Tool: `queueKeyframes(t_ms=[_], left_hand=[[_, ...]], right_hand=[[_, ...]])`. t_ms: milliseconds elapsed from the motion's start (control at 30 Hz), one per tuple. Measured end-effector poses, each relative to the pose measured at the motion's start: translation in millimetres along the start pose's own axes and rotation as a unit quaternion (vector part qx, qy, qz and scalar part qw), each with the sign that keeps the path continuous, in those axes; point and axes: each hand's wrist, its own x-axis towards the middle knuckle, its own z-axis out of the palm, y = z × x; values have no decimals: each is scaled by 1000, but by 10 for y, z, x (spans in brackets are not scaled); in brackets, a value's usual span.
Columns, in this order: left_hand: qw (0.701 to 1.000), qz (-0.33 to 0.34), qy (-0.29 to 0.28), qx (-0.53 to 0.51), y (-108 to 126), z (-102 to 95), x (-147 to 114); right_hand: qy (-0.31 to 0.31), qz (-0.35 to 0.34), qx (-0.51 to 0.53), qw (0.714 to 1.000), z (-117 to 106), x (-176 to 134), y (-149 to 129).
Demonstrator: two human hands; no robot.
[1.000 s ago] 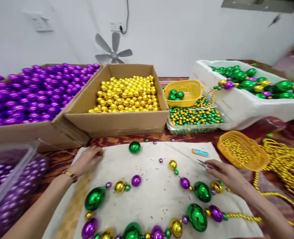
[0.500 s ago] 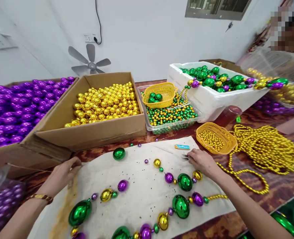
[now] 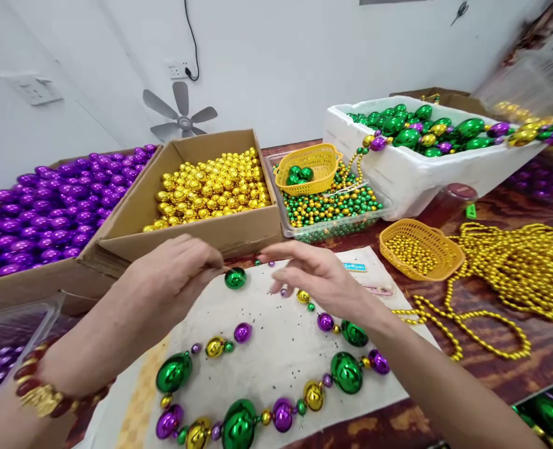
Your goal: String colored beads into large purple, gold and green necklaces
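Observation:
My left hand is raised over the left of the white cloth, its fingertips pinched together; what they hold, if anything, is too small to make out. Facing it, my right hand has thumb and fingers apart and nothing visible between them. A loose shiny green ball lies between and below the hands. Across the cloth curves a strand of green, gold and purple beads, its two ends apart. Scissors with pinkish handles and a blue lighter lie right of my right hand.
Cardboard boxes hold purple balls and gold balls. Beside them stand a clear tray of small beads, a white foam box with green strands, and a yellow basket. Gold bead strings lie at right.
Both hands have come up and inward, toward each other. My right hand has let go of the scissors, which now lie on the cloth. The view has shifted slightly.

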Motion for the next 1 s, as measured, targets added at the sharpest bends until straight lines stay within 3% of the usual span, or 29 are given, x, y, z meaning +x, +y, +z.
queueKeyframes(t_ms=[100,267,433,533,633,767,833,1000], left_hand=[[997,61,51,1,278,-57,358],[991,22,63,-119,343,-79,620],[935,-25,101,-338,328,62,769],[907,-85,74,-405,202,416,775],[921,-101,-81,-367,65,987,692],[962,-13,-196,-190,123,1796,643],[966,15,-204,-159,242,2112,706],[960,93,-238,-117,490,2576,965]], right_hand=[[-15,-41,84,996,106,254,-225],[52,-78,29,995,-66,334,-314],[72,-103,-42,991,-302,366,-527],[114,-129,-53,984,-472,399,-752],[127,-152,-49,979,-609,385,-936],[150,-162,-9,975,-659,327,-1052],[152,-164,6,975,-640,318,-1083],[128,-191,17,973,-609,408,-1176]])
